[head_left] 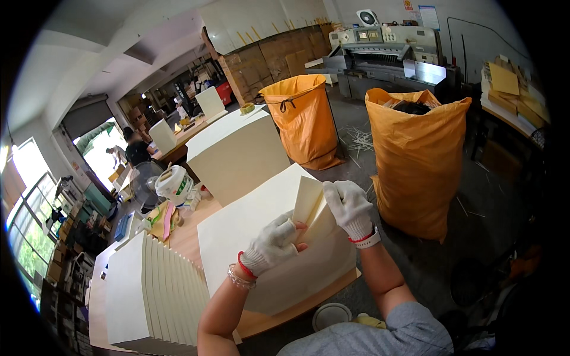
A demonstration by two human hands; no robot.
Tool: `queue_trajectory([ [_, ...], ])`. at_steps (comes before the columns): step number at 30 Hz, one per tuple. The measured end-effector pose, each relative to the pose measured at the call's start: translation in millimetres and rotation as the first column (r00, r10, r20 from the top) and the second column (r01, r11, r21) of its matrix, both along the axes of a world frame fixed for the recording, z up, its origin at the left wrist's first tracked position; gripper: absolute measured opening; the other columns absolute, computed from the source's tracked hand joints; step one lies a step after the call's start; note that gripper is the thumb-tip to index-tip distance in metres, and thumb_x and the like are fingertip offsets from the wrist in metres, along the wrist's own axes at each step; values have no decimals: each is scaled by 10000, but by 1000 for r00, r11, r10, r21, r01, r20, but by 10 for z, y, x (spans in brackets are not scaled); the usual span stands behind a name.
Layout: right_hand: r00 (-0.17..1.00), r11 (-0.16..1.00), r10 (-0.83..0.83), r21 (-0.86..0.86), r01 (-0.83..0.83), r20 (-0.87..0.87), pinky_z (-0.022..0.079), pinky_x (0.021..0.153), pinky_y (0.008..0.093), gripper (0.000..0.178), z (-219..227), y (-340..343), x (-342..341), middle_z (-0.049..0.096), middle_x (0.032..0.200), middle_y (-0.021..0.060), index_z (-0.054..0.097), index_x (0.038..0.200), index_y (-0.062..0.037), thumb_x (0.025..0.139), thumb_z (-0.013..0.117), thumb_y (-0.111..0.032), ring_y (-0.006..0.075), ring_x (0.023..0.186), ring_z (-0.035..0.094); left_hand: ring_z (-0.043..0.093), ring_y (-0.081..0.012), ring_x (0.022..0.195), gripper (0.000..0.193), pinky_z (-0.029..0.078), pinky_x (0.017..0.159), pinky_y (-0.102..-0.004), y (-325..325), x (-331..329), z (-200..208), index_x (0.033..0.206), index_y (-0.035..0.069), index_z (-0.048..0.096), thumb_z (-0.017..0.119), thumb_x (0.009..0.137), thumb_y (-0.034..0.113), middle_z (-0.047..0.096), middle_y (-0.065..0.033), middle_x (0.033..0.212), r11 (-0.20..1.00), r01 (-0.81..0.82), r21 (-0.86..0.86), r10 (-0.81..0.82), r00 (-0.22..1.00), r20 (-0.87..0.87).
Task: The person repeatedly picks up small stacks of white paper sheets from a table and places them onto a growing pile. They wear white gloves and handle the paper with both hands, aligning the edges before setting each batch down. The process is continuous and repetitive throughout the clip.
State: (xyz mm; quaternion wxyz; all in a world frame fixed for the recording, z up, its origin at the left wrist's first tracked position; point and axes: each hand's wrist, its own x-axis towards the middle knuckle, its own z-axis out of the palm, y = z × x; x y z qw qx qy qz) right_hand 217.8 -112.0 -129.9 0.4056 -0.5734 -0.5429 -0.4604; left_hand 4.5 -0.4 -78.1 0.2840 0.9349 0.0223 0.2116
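My left hand (272, 244), in a white glove with bare thumb and fingertip, is closed on the lower left edge of a folded cream card sheet (307, 196). My right hand (349, 206), also gloved in white, grips the sheet's upper right part. The card stands tilted between them, its panels spread in a V. Beneath lies a large block of stacked pale sheets (237, 231) on a wooden table (202, 215). At the left, a fanned stack of cream pieces (132, 291) shows stepped edges.
Beyond stands a tall pale stack (237, 151). A white bucket (173, 181) sits left of it. Two orange sacks, one farther (303, 121) and one nearer (418, 166), stand right, with paper strips (360, 140) on the floor. A large machine (386, 56) and a person (138, 149) are farther back.
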Motion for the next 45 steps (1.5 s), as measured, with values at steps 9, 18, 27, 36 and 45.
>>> queue_trajectory([
  [9,991,991,132,-34,-131,27,573,763,383,425,-9,-28,59,565,968,109,630,1245,-12,825,668,46,295,864,647,582,-226,838,548,478,743,-341,2,-5,-98,1332,57,633,825,825,138,582,-79,930,999,-34,-22,36,992,118],
  [18,996,995,79,52,-80,33,520,673,394,405,5,41,33,515,912,108,620,1237,-4,836,665,30,277,777,586,621,-270,939,545,496,818,-356,11,-7,-20,1341,88,626,812,829,124,617,-99,1012,996,-36,79,34,999,21],
  [27,978,974,190,107,-199,90,426,555,376,391,90,57,46,448,744,70,614,1224,-1,836,654,10,241,644,497,628,-286,952,487,513,821,-379,128,-12,-64,1306,91,631,761,837,87,621,-103,1022,990,24,138,-21,1000,-20],
  [36,981,975,194,102,-195,17,429,567,377,370,64,56,36,464,753,79,616,1205,4,838,657,1,257,654,507,626,-290,960,432,501,840,-377,-65,-6,58,1227,81,653,804,828,147,622,-111,1035,991,-99,88,100,995,-3],
  [45,978,978,207,34,-207,-7,434,578,378,333,104,16,7,462,757,79,620,1174,12,842,642,27,253,658,507,617,-313,971,433,512,881,-383,80,0,-29,1270,55,631,701,842,45,606,-140,1071,997,29,75,-24,997,-69],
])
